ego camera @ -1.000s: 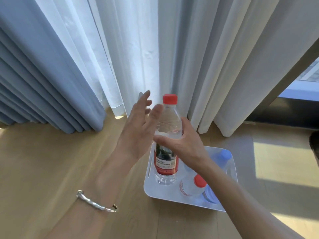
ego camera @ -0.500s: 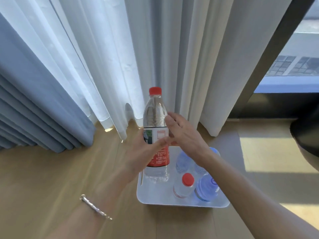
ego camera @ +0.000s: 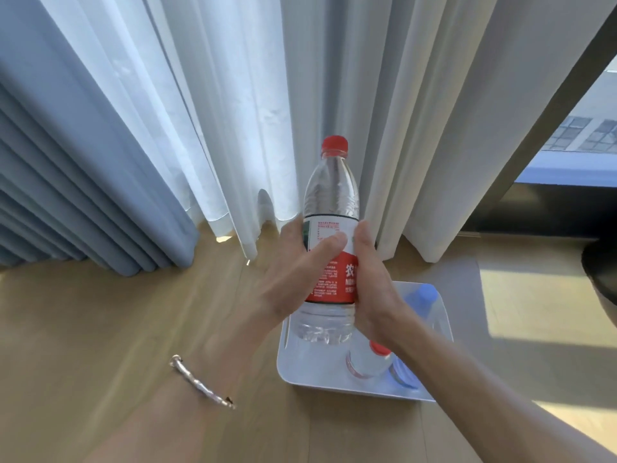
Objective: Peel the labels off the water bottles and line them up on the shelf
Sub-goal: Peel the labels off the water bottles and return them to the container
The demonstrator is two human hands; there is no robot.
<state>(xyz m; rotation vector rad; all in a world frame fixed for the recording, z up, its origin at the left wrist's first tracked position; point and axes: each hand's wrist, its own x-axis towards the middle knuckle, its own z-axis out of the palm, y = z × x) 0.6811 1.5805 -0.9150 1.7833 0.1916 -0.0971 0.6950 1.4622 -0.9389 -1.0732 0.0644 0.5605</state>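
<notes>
Two hands on one bottle, raised above tray and floor. Left hand (ego camera: pixel 293 279) reaching in from lower left, forearm slanting up and to the right, thin metal bracelet (ego camera: pixel 200 382) on wrist. Palm against left side of bottle (ego camera: pixel 330 248), thumb laid across front of label (ego camera: pixel 334 262) near its upper white part, other fingers wrapped behind and mostly hidden. Closed around bottle at label height. Right hand (ego camera: pixel 370 289) coming from lower right, forearm running diagonally to frame corner. Back of hand toward camera, fingers curled round right side of bottle, topmost finger touching upper edge of label. Also closed on bottle; fingertips behind not visible.

Bottle upright, long axis near vertical, red cap (ego camera: pixel 335 143) up, base down and just over left part of tray (ego camera: pixel 290 369). Clear plastic, ribbed shoulder and base, water inside. Label intact all round middle: white band with small print on top, red band with white characters below, dark line at top edge. No lifted corner visible.

White tray on wooden floor (ego camera: pixel 100 312), two more bottles lying in right half: one red-capped (ego camera: pixel 369 360), one blue-capped (ego camera: pixel 420 299), partly hidden by right forearm. Pale curtains (ego camera: pixel 233 111) hanging behind.
</notes>
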